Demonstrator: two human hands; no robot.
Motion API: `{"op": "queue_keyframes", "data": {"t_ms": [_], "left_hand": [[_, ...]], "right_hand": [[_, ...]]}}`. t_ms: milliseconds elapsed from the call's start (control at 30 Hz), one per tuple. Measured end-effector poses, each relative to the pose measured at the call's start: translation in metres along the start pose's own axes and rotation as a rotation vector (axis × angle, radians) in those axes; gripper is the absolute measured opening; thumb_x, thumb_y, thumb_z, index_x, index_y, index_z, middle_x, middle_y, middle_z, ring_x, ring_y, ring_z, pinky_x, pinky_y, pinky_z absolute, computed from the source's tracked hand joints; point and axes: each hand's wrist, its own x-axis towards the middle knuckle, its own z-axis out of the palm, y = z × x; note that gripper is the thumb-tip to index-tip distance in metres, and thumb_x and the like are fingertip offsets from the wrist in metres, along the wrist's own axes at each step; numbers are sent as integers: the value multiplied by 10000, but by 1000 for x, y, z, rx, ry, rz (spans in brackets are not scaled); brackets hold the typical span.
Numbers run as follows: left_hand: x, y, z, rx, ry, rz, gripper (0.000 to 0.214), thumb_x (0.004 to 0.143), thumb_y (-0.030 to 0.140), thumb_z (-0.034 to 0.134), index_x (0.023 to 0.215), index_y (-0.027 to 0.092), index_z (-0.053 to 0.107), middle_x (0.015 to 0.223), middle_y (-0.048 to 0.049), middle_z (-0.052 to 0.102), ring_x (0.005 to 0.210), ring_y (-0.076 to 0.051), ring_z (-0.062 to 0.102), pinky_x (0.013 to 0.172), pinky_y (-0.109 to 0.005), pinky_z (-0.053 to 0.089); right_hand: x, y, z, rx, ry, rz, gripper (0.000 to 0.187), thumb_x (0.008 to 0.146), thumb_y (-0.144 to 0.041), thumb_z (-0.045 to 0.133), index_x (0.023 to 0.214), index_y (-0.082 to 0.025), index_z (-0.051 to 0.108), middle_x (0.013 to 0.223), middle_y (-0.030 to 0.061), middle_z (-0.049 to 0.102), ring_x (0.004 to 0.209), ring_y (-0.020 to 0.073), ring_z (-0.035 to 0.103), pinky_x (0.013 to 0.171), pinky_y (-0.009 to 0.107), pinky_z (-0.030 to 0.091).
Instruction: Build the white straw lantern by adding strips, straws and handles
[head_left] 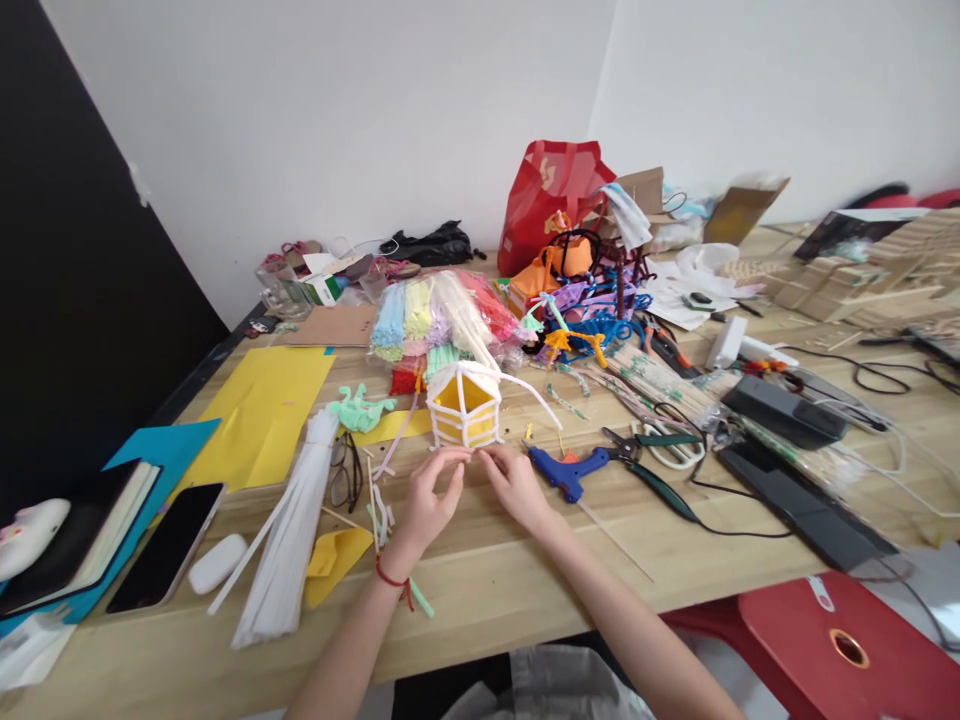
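My left hand (431, 497) and my right hand (514, 483) meet just in front of a small yellow lantern with a white frame (465, 405) on the wooden table (525, 590). Both hands have their fingertips pinched together at a point between them, on something too small to make out. A red string is tied round my left wrist. A long white strip arcs from the lantern's top toward the right.
A blue glue gun (566, 470) and scissors (660, 440) lie right of my hands. A bundle of white strips (289, 540), glasses (345, 470), a phone (169, 545), yellow paper (259, 410), coloured pipe-cleaner packs (442, 315), a red bag (551, 195) and a red stool (847, 645) surround them.
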Motion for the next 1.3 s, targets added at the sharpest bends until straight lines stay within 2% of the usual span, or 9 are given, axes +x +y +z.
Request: {"op": "queue_keyframes", "data": {"t_ms": [267,467,533,667,833,933,1033,1100,1300], "left_hand": [[1,-7,-2,-112,29,-168,145,871,251,578,963,190,671,996,-78,721,956,-209,682,908,-337,523],[0,-6,1,-35,36,-120,131,863,228,576,940,205,680,949,-56,720,907,-197,674,857,-319,521],[0,-6,1,21,38,-82,134,862,203,569,933,210,682,932,-52,717,893,-194,666,844,-315,512],[3,-8,4,84,48,12,116,845,176,587,903,210,682,914,-53,690,842,-181,640,769,-297,509],[3,-15,3,110,60,64,49,822,204,649,861,210,677,883,-42,668,711,-150,620,683,-280,520],[1,-18,1,157,49,78,13,814,227,676,815,214,675,791,-26,685,719,-167,642,699,-289,521],[-1,-19,0,184,-7,108,69,854,211,628,827,225,690,829,-31,708,783,-175,660,749,-301,521],[-2,-18,1,225,-64,140,122,882,189,584,870,234,696,890,-35,715,848,-177,663,804,-317,519],[-6,-16,6,502,-156,341,222,900,177,568,1114,208,620,1062,-67,692,989,-192,641,890,-359,510]], "right_hand": [[-4,-4,2,148,-34,34,248,864,-373,577,934,-223,762,881,76,759,758,246,668,757,376,495],[-4,-5,3,243,28,152,285,751,-462,697,726,-182,741,692,49,715,621,201,605,637,315,458],[-3,-6,1,270,35,183,355,788,-503,647,679,-173,724,594,20,640,561,164,536,579,284,408],[-1,-8,-1,347,10,234,586,918,-551,399,551,-173,656,452,-20,429,484,130,400,531,272,328],[0,-4,5,445,25,278,247,745,-416,686,671,-181,673,644,-6,583,638,149,464,617,260,361],[-1,-3,9,553,36,305,150,753,-336,643,759,-193,686,672,-13,578,666,152,479,636,257,378],[-1,-4,11,704,23,335,173,771,-290,559,836,-199,690,605,-34,514,584,134,447,572,248,372],[0,-5,10,812,19,348,185,755,-282,568,875,-203,685,629,-34,531,583,123,467,576,242,395],[4,2,4,1038,24,379,274,703,-378,727,927,-240,647,847,2,678,823,150,635,795,283,502]]}}
